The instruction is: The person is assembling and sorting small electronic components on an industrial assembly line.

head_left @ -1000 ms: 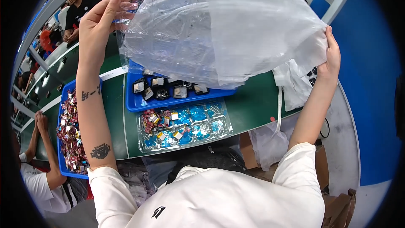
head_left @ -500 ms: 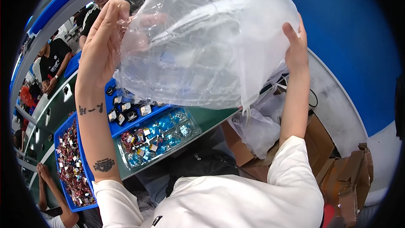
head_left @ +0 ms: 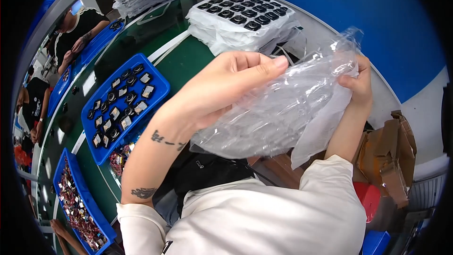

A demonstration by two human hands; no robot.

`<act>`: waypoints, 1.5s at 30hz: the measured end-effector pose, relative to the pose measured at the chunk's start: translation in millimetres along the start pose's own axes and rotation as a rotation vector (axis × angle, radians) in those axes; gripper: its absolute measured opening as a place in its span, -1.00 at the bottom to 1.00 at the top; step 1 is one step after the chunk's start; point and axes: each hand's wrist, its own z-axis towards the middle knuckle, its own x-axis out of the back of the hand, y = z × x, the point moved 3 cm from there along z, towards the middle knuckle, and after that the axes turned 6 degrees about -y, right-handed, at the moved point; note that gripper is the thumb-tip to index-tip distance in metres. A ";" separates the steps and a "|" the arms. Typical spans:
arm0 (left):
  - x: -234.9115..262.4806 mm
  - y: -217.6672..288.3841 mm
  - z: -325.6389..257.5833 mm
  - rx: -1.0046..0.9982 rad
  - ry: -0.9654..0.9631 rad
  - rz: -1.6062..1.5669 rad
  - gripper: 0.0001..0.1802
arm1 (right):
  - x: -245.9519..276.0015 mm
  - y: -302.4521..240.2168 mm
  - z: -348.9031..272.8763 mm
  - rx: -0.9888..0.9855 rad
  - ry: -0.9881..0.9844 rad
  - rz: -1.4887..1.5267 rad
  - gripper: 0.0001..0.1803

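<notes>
Between my hands is a crinkled, glossy clear plastic sheet (head_left: 269, 118) with a white film (head_left: 321, 130) hanging along its right side. My right hand (head_left: 358, 82) grips the upper right corner, thumb in front. At the upper left part, my left hand (head_left: 240, 78) has its thumb laid over bent fingers against the plastic; some fingertips are hidden. The plastic is held in the air above my lap, near the table edge. Left of my left forearm lies a blue tray (head_left: 163, 87) with several black, square camera-like parts (head_left: 123, 90).
A stack of white-wrapped layers (head_left: 236, 33) topped with black round-lensed parts stands on the green table (head_left: 188, 59). A blue bin (head_left: 106, 229) of small wired parts lies left. Torn cardboard boxes (head_left: 389, 156) stand right. Co-workers (head_left: 80, 33) sit across the table.
Both hands have come down with the plastic, the left moving right and toward me. The plastic is lower and more bunched, uncovering the stack behind. My view has shifted.
</notes>
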 end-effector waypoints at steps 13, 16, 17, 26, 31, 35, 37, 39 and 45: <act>-26.7 -220.4 82.0 0.282 -0.278 -0.204 -0.16 | -34.8 159.9 -222.4 -0.461 1.032 1.107 -0.42; -54.8 -245.8 90.8 0.238 -0.360 -0.061 -0.15 | -93.3 169.4 -195.3 -0.472 0.980 1.070 -0.34; -64.4 -257.5 94.0 0.290 -0.338 0.046 -0.19 | -108.2 175.0 -197.4 -0.563 0.959 0.897 -0.29; -83.5 -292.2 113.9 -0.066 -0.207 0.593 -0.45 | -146.1 188.8 -209.0 -0.248 0.843 1.303 -0.26; -82.1 -296.9 124.7 0.302 -0.234 -0.023 -0.54 | -156.6 183.5 -214.7 -0.044 0.733 1.522 -0.24; -71.4 -308.6 119.4 0.435 -0.062 -0.417 -0.55 | -185.0 189.9 -215.2 -0.432 0.985 1.367 -0.25; -58.6 -313.2 123.8 0.386 -0.176 -0.518 -0.51 | -218.8 198.7 -202.3 -0.501 0.592 0.789 -0.43; -39.2 -318.7 115.5 0.434 0.008 -0.211 -0.46 | -212.6 226.1 -188.6 -0.569 0.510 0.467 -0.44; -7.7 -304.3 78.2 0.447 0.219 0.028 -0.40 | -124.2 298.5 -137.8 -0.218 1.918 0.407 -0.42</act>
